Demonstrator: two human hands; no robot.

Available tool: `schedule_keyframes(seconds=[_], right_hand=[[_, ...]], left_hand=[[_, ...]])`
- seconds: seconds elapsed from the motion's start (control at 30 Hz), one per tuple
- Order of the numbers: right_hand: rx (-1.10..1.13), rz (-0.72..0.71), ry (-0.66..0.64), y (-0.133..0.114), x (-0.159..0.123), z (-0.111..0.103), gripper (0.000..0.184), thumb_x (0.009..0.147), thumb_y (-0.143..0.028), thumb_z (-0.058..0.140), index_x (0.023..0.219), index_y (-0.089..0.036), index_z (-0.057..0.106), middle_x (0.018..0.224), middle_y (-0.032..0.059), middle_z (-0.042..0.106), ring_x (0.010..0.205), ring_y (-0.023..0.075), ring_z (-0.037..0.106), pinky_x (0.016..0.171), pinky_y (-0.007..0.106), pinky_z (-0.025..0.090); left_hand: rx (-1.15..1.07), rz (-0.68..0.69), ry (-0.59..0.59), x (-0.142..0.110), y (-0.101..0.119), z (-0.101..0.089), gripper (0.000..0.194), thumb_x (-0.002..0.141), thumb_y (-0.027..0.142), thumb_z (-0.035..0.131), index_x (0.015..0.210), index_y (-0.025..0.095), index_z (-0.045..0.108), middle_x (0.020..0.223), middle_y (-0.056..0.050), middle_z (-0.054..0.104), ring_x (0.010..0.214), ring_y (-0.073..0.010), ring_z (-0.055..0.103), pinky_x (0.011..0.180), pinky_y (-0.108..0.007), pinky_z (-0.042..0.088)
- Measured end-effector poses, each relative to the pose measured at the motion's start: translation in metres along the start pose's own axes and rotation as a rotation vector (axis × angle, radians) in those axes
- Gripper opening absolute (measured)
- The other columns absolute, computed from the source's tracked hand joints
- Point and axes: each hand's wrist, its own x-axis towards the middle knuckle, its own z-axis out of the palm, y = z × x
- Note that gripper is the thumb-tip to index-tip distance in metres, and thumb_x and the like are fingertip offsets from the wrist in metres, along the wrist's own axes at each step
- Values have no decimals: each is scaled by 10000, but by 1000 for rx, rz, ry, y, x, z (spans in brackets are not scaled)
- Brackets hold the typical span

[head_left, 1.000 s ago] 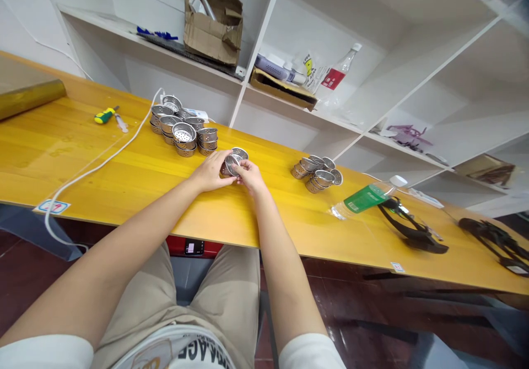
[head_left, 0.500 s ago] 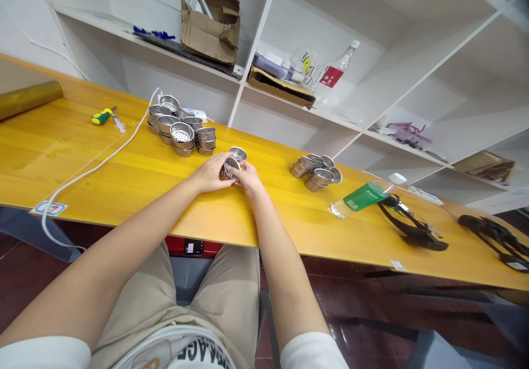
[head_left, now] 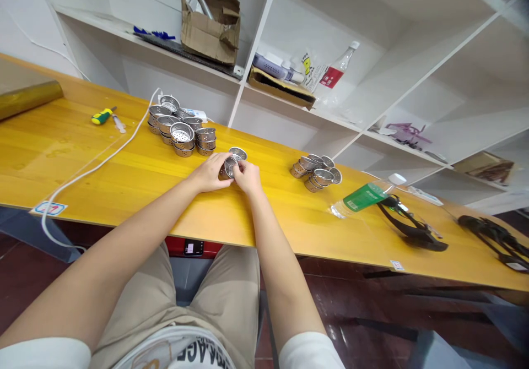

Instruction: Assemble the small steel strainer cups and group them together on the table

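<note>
A small perforated steel strainer basket (head_left: 228,167) is tilted over the table in front of me, its mouth toward me. My left hand (head_left: 210,174) is closed around its left side. At its right rim, my right hand (head_left: 248,177) has its fingers and thumb pinched together; they cover that edge and whatever lies under them. Just behind my hands stands another strainer basket (head_left: 238,151), partly hidden by them. Stacks of the same baskets (head_left: 182,133) are on the left, beyond my left hand. A smaller cluster of baskets (head_left: 320,173) stands to the right.
A white cable (head_left: 101,159) crosses the yellow table (head_left: 198,215) on the left, near a green-yellow screwdriver (head_left: 101,117). To the right are a green-labelled bottle (head_left: 363,195) and black straps (head_left: 413,228). White shelves (head_left: 285,117) with a cardboard box (head_left: 210,30) run behind.
My right hand has turned and its fingers have curled in at the basket's right rim, where its thumb was laid across the mouth. My left hand has stayed almost still.
</note>
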Motion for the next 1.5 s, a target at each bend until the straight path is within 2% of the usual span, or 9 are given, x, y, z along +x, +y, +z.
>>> schedule_keyframes(seconds=[0.07, 0.23, 0.43, 0.8, 0.9, 1.0, 1.1, 1.23, 1.5], right_hand=[[49, 45, -48, 1, 1, 1, 196, 863, -319, 670, 690, -230, 645, 585, -18, 617, 630, 166, 633, 652, 261, 521], [343, 286, -176, 1, 5, 0, 270, 838, -438, 764, 759, -196, 670, 599, -4, 657, 504, 149, 630, 466, 241, 513], [579, 413, -265, -6, 3, -8, 236, 776, -359, 833, 827, -164, 709, 590, -21, 641, 477, 90, 571, 463, 195, 530], [550, 379, -209, -4, 2, 1, 310, 682, -304, 897, 775, -181, 628, 542, -67, 593, 440, 75, 525, 434, 185, 489], [515, 376, -198, -7, 2, 2, 292, 702, -265, 877, 781, -191, 606, 550, -72, 600, 438, 84, 544, 438, 193, 499], [395, 363, -193, -11, 1, 2, 181, 747, -190, 795, 796, -195, 621, 574, -62, 634, 449, 104, 590, 465, 209, 526], [191, 287, -154, -14, -1, -1, 67, 785, -176, 700, 765, -204, 642, 536, -55, 630, 459, 140, 635, 504, 232, 545], [24, 150, -137, -12, -1, -4, 142, 839, -228, 601, 707, -217, 652, 463, -47, 601, 503, 169, 677, 603, 258, 570], [91, 168, -107, -13, -2, -6, 132, 818, -235, 586, 714, -201, 660, 496, -48, 612, 427, 153, 631, 503, 230, 504]], left_hand=[[-3, -8, -2, 1, 1, -1, 709, 788, 305, 740, 1429, 157, 476, 1360, -168, 630, 1263, -330, 601, 1101, -509, 495], [-6, -31, 20, 2, 1, -2, 706, 787, 309, 750, 1423, 161, 483, 1377, -169, 620, 1288, -332, 593, 1117, -516, 485], [-20, -20, 61, 1, 2, -2, 678, 799, 343, 750, 1394, 143, 493, 1367, -178, 622, 1281, -320, 602, 1124, -492, 487], [-36, -3, 29, 1, 3, -1, 676, 796, 325, 755, 1393, 150, 490, 1359, -174, 627, 1268, -319, 614, 1112, -486, 496], [-39, -4, 32, 0, 2, -1, 674, 789, 313, 756, 1387, 144, 495, 1354, -171, 630, 1260, -315, 618, 1113, -475, 495], [-41, -10, 34, 0, 1, 0, 689, 775, 322, 767, 1382, 139, 499, 1354, -172, 630, 1258, -313, 618, 1115, -464, 492], [-43, -11, 26, 1, 0, 1, 695, 770, 320, 766, 1385, 139, 498, 1355, -171, 631, 1257, -312, 620, 1114, -456, 492], [-44, -26, 31, 1, 2, 1, 675, 774, 311, 754, 1380, 146, 506, 1353, -162, 635, 1258, -304, 622, 1118, -444, 491], [-60, -114, 7, 0, 4, -1, 715, 820, 367, 740, 1442, 149, 462, 1441, -166, 590, 1326, -302, 586, 1160, -435, 458]])
